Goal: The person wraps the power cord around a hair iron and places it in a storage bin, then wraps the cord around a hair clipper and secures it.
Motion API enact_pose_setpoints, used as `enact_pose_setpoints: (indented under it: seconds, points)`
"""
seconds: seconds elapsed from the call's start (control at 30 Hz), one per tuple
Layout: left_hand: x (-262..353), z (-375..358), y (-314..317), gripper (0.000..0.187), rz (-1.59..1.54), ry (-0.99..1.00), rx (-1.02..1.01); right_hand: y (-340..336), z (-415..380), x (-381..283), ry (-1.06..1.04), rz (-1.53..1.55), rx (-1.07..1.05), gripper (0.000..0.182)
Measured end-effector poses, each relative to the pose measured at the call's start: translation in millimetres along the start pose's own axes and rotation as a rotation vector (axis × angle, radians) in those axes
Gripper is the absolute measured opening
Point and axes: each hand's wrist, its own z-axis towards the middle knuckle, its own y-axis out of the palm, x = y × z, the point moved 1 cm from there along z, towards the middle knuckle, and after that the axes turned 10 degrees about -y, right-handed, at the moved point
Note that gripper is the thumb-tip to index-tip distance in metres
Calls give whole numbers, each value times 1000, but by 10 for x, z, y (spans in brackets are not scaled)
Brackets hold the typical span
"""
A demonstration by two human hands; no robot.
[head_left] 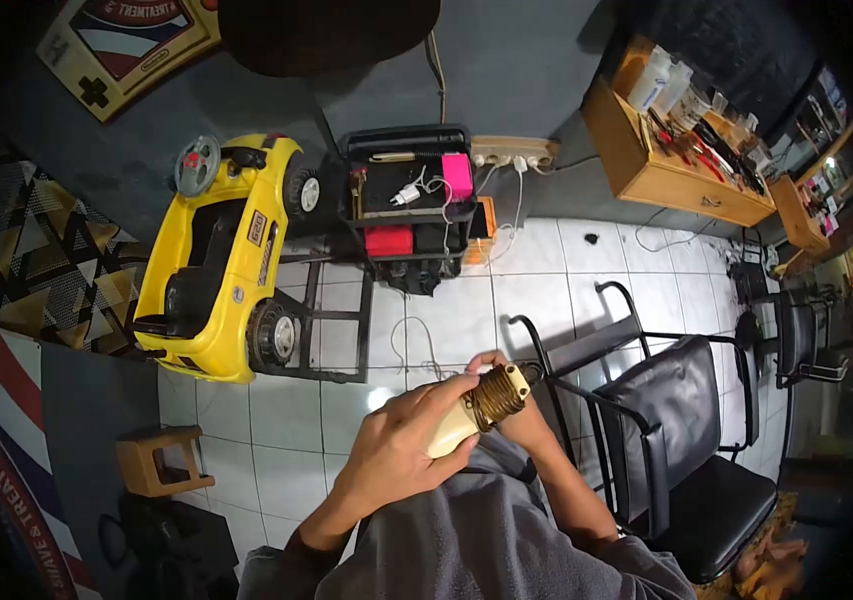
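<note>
In front of my body, my left hand point(402, 435) wraps round the lower part of a cream-coloured block point(450, 430), thumb on the near side and fingers over the top. Many turns of brown cord point(495, 397) are wound tightly about the block's upper part. Small dark spots mark its pale end. My right hand point(522, 420) is closed behind the wound cord, its fingers curled over the far side at the turns. The block hides part of that hand. A thin cord point(432, 355) trails over the floor tiles beyond my hands.
Left stands a yellow toy car point(232, 260) on a black frame point(342, 375), with a small brown stool point(162, 460) below. A black trolley point(407, 215) carries a charger and pink box. Right are a black chair point(677, 430) and a wooden shelf point(637, 160) full of tools.
</note>
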Motion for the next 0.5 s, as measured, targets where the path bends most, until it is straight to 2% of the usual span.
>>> enact_pose_setpoints:
  seconds: [0.03,0.07,0.13,0.17,0.23,0.3,0.43,0.5]
  points:
    - [-2,6,-12,59,-62,-25,7,3,-27,25,-152,-160,-49,15]
    - [-12,15,-40,59,-36,-58,22,2,-77,36,-156,-156,-56,15]
    - [-75,43,-74,57,-83,-113,95,-19,-68,-169,67,-139,-63,14]
    - [-123,63,-87,56,-132,-160,158,-32,-70,-233,59,-137,-75,14]
    - [-236,83,-94,55,-141,-160,209,-52,-88,-388,-242,-408,-19,11]
    - [-328,94,-91,56,-72,-211,241,-53,-96,-567,-232,-470,-28,13]
    - [-489,132,-145,54,-147,-255,283,-216,-145,-740,-206,-560,-147,8]
    - [-530,146,-199,54,-193,-244,305,-307,-170,-783,63,-429,-189,9]
